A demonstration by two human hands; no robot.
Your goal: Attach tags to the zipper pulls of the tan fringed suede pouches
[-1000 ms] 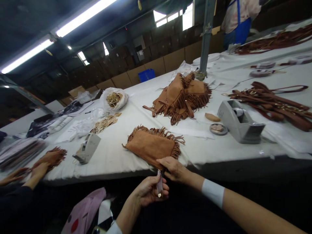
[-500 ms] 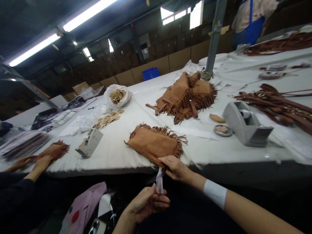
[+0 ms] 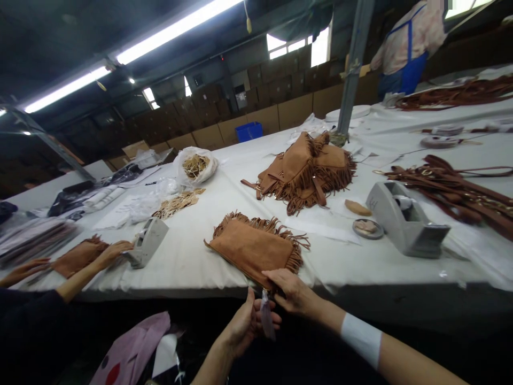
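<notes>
A brown suede fringed pouch (image 3: 250, 243) lies flat at the table's front edge, its fringe toward the back and right. My right hand (image 3: 292, 291) grips its near right corner, thumb on top and fingers partly hidden beneath. From that corner hangs a narrow tassel-like strip wrapped in clear film (image 3: 266, 315). Just below the edge, my left hand (image 3: 250, 323) is open, thumb raised and fingers behind the strip; whether they touch it is unclear.
Fringed pouches (image 3: 304, 166) are heaped behind. Right of them are a grey tape dispenser (image 3: 404, 219), a small round dish (image 3: 367, 229) and brown straps (image 3: 449, 187). At left, a co-worker's hand (image 3: 114, 252) reaches to another tape dispenser (image 3: 148, 243), near another pouch (image 3: 78, 256).
My left hand has moved up from the wrapped strip's lower end, its thumb now apart. My right hand keeps the pouch's corner. The co-worker's hand has gone from the pouch to the dispenser.
</notes>
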